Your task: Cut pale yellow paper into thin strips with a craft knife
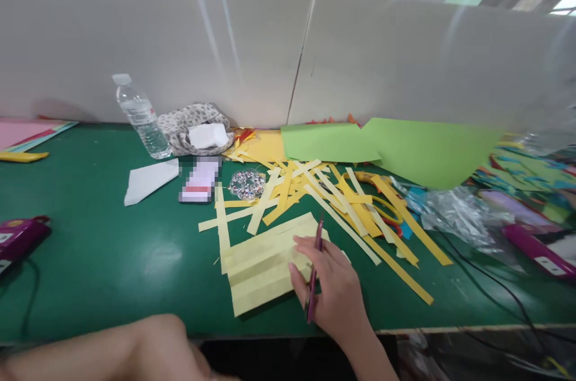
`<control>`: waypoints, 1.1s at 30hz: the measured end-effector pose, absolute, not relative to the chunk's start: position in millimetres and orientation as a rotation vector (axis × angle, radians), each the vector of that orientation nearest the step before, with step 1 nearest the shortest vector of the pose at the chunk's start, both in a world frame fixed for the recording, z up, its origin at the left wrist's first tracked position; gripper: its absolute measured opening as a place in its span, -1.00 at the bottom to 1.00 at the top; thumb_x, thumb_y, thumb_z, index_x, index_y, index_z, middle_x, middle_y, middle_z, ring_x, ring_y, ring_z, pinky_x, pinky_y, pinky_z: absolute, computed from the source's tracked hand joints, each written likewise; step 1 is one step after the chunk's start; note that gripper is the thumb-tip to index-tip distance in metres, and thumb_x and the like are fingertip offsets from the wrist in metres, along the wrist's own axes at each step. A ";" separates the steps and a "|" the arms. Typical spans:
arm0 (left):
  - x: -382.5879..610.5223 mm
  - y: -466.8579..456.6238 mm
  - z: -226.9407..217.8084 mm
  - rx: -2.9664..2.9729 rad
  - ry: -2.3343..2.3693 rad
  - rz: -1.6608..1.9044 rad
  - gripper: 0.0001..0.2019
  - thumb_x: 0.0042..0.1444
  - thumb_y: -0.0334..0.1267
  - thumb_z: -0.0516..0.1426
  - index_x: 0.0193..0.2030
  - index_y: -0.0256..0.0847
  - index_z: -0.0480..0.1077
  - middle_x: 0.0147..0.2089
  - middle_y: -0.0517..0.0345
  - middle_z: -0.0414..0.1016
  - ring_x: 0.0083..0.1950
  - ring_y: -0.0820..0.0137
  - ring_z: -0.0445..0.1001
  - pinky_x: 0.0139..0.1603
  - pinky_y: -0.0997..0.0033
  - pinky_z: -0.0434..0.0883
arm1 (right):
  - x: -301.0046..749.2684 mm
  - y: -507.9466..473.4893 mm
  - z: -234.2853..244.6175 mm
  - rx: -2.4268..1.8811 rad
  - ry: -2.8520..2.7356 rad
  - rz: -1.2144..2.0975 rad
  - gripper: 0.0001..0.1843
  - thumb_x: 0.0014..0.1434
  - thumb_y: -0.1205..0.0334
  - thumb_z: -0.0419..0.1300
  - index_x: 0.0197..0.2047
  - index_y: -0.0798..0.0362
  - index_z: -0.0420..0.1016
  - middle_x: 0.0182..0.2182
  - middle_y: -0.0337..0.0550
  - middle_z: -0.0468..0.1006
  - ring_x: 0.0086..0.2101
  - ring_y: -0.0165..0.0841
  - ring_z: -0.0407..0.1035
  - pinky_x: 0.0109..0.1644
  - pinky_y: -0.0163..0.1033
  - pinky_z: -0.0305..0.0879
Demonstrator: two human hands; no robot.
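Note:
My right hand (335, 285) rests on a folded pale yellow sheet of paper (256, 273) near the table's front edge. A slim dark purple pen (316, 249) is held in that hand, slanting upward, while the fingertips touch the paper. The sheet shows several creases running across it. At the lower left, my left hand (164, 348) is bent at the wrist beyond the table's front edge, blurred, with its fingers hidden. Close behind the paper lies a loose heap of yellow paper strips (342, 204). Among them sit yellow-handled scissors (387, 207), partly covered.
A water bottle (143, 120) leans beside a patterned cloth bag (195, 123). In front are a phone (201, 180), a white tissue (150, 182) and a beaded round item (247, 184). Green paper (418, 150), crumpled plastic (463, 216) and purple devices (22, 240) flank the workspace.

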State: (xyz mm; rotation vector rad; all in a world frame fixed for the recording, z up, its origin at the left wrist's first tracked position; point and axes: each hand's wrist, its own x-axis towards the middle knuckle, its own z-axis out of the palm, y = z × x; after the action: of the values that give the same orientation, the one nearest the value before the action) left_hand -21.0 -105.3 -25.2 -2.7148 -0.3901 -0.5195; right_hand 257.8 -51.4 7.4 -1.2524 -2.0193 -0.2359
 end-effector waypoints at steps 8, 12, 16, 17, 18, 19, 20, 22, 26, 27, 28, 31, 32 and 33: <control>3.5 0.7 14.2 -2.830 -0.613 -0.980 -0.84 0.23 -0.40 0.06 -0.17 -0.08 0.43 -0.20 0.21 0.60 -0.12 0.37 0.50 -0.12 0.33 0.39 | 254.5 -48.4 10.0 -1.285 -2.275 -0.054 -0.69 0.23 0.20 0.11 0.04 0.06 0.36 -0.07 0.02 0.58 -0.04 -0.11 0.43 0.12 0.17 0.29; 14.9 18.5 14.2 -2.883 -1.022 -1.209 -0.93 0.24 -0.34 0.08 -0.27 -0.13 0.36 -0.19 0.15 0.57 -0.12 0.36 0.50 -0.09 0.32 0.38 | 255.7 -47.2 5.8 -1.407 -2.228 -0.052 -0.67 0.27 0.10 0.09 0.02 0.11 0.35 -0.17 0.04 0.59 -0.13 -0.11 0.45 0.12 0.19 0.25; 26.5 32.9 17.5 -2.876 -1.290 -1.430 -0.93 0.24 -0.29 0.08 -0.28 -0.15 0.34 -0.21 0.13 0.55 -0.13 0.34 0.49 -0.12 0.33 0.40 | 259.3 -42.6 0.4 -1.541 -2.098 -0.071 -0.67 0.30 0.07 0.04 0.00 0.13 0.35 -0.20 0.06 0.58 -0.15 -0.10 0.46 0.11 0.23 0.23; 29.6 36.8 19.4 -2.882 -1.351 -1.480 -0.92 0.24 -0.27 0.08 -0.27 -0.15 0.34 -0.20 0.12 0.54 -0.13 0.35 0.49 -0.12 0.33 0.40 | 260.4 -41.5 -0.3 -1.568 -2.068 -0.064 -0.67 0.31 0.07 0.03 0.01 0.12 0.34 -0.18 0.07 0.57 -0.14 -0.09 0.46 0.11 0.24 0.22; 32.8 40.6 21.2 -2.887 -1.414 -1.528 -0.92 0.24 -0.24 0.08 -0.27 -0.15 0.34 -0.20 0.13 0.54 -0.13 0.36 0.49 -0.12 0.33 0.41 | 261.4 -40.6 -0.7 -1.586 -2.038 -0.051 -0.66 0.31 0.07 0.03 0.03 0.11 0.32 -0.14 0.08 0.57 -0.11 -0.08 0.45 0.11 0.25 0.22; 36.0 44.3 22.9 -2.895 -1.480 -1.567 -0.90 0.24 -0.21 0.08 -0.26 -0.15 0.35 -0.19 0.13 0.54 -0.12 0.36 0.49 -0.11 0.33 0.41 | 262.4 -40.2 -0.6 -1.588 -2.003 -0.037 -0.65 0.31 0.06 0.03 0.05 0.10 0.30 -0.10 0.09 0.56 -0.08 -0.07 0.44 0.11 0.25 0.22; 39.1 47.6 24.3 -2.915 -1.550 -1.579 -0.87 0.24 -0.17 0.08 -0.25 -0.15 0.36 -0.19 0.12 0.54 -0.12 0.35 0.49 -0.10 0.31 0.41 | 263.2 -40.3 0.0 -1.577 -1.964 -0.022 -0.65 0.31 0.07 0.02 0.07 0.08 0.28 -0.05 0.10 0.54 -0.06 -0.07 0.43 0.11 0.25 0.23; 44.9 52.6 26.0 -2.988 -1.707 -1.583 -0.82 0.24 -0.11 0.07 -0.25 -0.14 0.39 -0.18 0.13 0.55 -0.11 0.33 0.49 -0.08 0.28 0.40 | 264.3 -41.9 2.0 -1.528 -1.875 0.013 -0.67 0.32 0.09 0.01 0.09 0.05 0.25 0.03 0.10 0.50 0.00 -0.08 0.40 0.09 0.20 0.27; 54.0 55.4 26.8 -3.189 -2.088 -1.775 -0.77 0.24 -0.08 0.06 -0.24 -0.16 0.43 -0.18 0.11 0.60 -0.11 0.33 0.52 -0.04 0.26 0.40 | 263.4 -45.7 6.6 -1.463 -1.675 0.151 -0.74 0.33 0.12 -0.01 0.03 0.00 0.28 0.06 0.05 0.49 0.08 -0.15 0.37 0.07 0.04 0.33; 55.8 55.1 27.1 -3.202 -2.205 -1.824 -0.76 0.23 -0.07 0.06 -0.23 -0.16 0.44 -0.18 0.10 0.60 -0.12 0.34 0.52 -0.05 0.28 0.39 | 262.6 -45.8 7.5 -1.456 -1.633 0.192 -0.76 0.33 0.12 0.00 0.01 0.00 0.30 0.06 0.03 0.50 0.08 -0.16 0.37 0.06 0.01 0.34; 57.4 54.5 27.5 -3.193 -2.327 -1.850 -0.75 0.23 -0.06 0.07 -0.22 -0.17 0.45 -0.16 0.10 0.61 -0.12 0.35 0.52 -0.07 0.31 0.39 | 261.8 -45.5 8.3 -1.452 -1.598 0.231 -0.76 0.33 0.11 0.00 -0.01 -0.01 0.31 0.05 0.01 0.50 0.06 -0.18 0.39 0.04 -0.03 0.36; 61.6 53.0 29.3 -3.123 -2.581 -1.859 -0.74 0.18 -0.03 0.11 -0.21 -0.17 0.45 -0.12 0.09 0.60 -0.11 0.37 0.49 -0.14 0.38 0.36 | 260.6 -42.8 12.1 -1.425 -1.522 0.325 -0.74 0.33 0.08 -0.01 0.00 -0.04 0.34 -0.02 -0.06 0.54 -0.14 -0.26 0.48 -0.10 -0.13 0.40; 62.6 52.6 29.7 -3.125 -2.584 -1.862 -0.75 0.17 -0.03 0.13 -0.21 -0.17 0.44 -0.13 0.10 0.59 -0.11 0.38 0.48 -0.14 0.39 0.35 | 261.1 -41.3 14.5 -1.405 -1.499 0.364 -0.72 0.34 0.07 -0.03 0.02 -0.04 0.35 -0.09 -0.09 0.57 -0.26 -0.31 0.48 -0.18 -0.17 0.40; 63.4 52.2 29.9 -3.155 -2.539 -1.860 -0.76 0.16 -0.05 0.14 -0.23 -0.18 0.43 -0.15 0.11 0.59 -0.12 0.38 0.48 -0.14 0.40 0.34 | 262.2 -39.4 17.6 -1.379 -1.477 0.404 -0.69 0.35 0.06 -0.06 0.03 -0.04 0.36 -0.18 -0.13 0.59 -0.37 -0.36 0.46 -0.26 -0.21 0.39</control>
State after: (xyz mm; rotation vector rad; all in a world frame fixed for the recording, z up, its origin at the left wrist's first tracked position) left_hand 63.4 52.2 29.9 -3.1545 -2.5393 -1.8596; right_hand 262.2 -39.4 17.6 -1.3785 -1.4773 0.4037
